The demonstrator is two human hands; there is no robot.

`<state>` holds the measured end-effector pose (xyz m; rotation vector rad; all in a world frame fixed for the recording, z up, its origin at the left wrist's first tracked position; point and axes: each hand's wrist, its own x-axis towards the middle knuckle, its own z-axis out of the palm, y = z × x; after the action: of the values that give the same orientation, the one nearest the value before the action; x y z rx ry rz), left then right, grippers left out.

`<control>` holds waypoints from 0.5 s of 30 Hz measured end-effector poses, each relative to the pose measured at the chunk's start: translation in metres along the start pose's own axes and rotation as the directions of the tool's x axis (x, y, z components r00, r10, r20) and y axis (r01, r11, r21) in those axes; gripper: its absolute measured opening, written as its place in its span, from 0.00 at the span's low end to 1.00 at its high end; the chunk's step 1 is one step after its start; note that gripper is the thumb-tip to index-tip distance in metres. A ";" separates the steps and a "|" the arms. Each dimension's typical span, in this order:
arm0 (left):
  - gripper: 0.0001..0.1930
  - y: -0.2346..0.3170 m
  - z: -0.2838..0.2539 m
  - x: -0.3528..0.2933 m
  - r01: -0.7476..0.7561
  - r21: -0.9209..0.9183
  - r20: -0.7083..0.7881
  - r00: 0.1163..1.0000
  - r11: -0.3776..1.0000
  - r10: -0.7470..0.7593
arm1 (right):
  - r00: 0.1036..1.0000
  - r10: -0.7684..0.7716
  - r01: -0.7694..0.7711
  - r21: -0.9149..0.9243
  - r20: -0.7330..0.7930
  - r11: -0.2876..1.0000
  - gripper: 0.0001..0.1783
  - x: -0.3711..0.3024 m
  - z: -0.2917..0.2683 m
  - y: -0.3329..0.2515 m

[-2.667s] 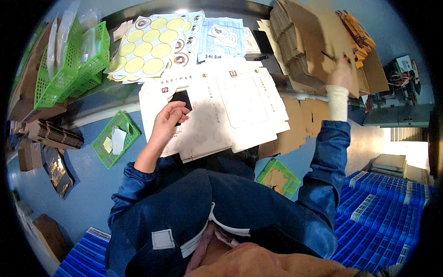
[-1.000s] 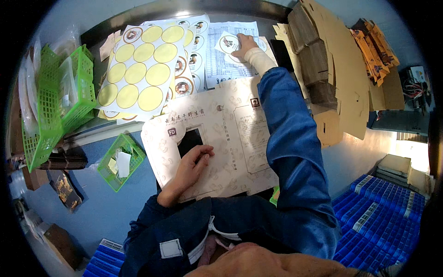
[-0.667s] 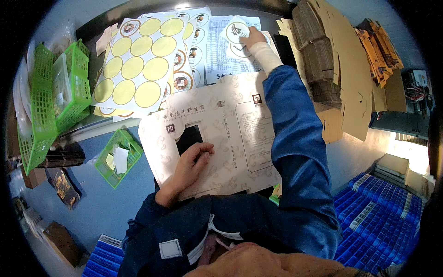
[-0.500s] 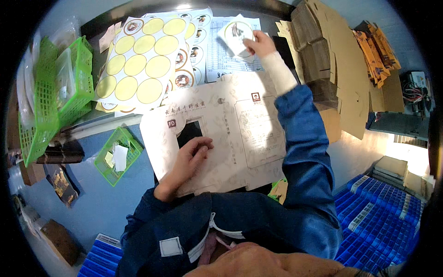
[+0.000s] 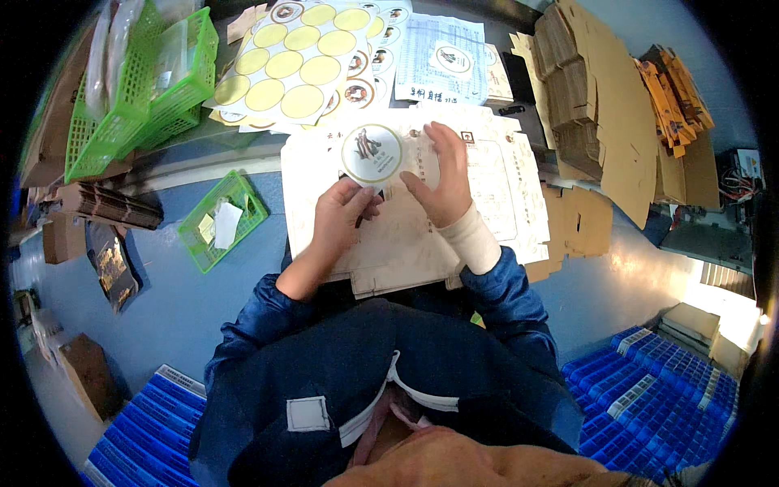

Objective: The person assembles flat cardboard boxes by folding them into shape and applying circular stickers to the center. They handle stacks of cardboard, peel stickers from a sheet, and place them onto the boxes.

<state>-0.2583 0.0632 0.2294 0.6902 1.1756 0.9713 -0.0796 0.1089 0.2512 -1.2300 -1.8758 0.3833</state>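
Observation:
Between the thumb and fingers of my left hand is a round white sticker with a gold rim and a mushroom picture, pinched at its lower edge. My right hand is open beside it, fingers spread, the thumb tip close to the sticker's right edge. Both hands are above a flat, pale printed carton lying in front of me. The sticker and left hand partly cover the carton's dark window. Beyond the carton, a square label with a round design lies on printed papers.
Sheets of round labels cover the table at far left, beside green baskets. A smaller green basket sits lower left. Folded brown cartons stand at right, with a dark phone-like object beside them. Blue packs are stacked lower right.
My right hand has come back from the far papers, where it held a square label, and now holds nothing. My left hand has risen from the carton and grips the round sticker.

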 end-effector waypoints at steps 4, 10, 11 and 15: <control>0.08 -0.007 -0.005 -0.012 -0.176 0.185 0.098 0.982 0.967 0.160 | 0.929 -0.244 0.242 0.043 0.278 0.969 0.21 -0.014 -0.011 -0.018; 0.07 0.014 -0.009 -0.036 -0.501 0.582 0.357 0.865 0.640 0.352 | 0.925 -0.152 0.054 0.276 0.349 0.960 0.08 -0.029 -0.017 -0.034; 0.07 0.015 -0.011 -0.037 -0.551 0.558 0.400 0.834 0.621 0.381 | 0.919 -0.124 0.015 0.282 0.375 0.959 0.08 -0.030 -0.020 -0.034; 0.07 0.016 -0.027 -0.051 -0.562 0.457 0.416 0.820 0.690 0.393 | 0.863 0.086 -0.327 0.419 0.499 0.847 0.07 -0.037 -0.023 -0.029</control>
<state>-0.2924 0.0236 0.2584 1.6430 1.0316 0.9031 -0.0727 0.0586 0.2661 -1.0445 -1.8486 1.3002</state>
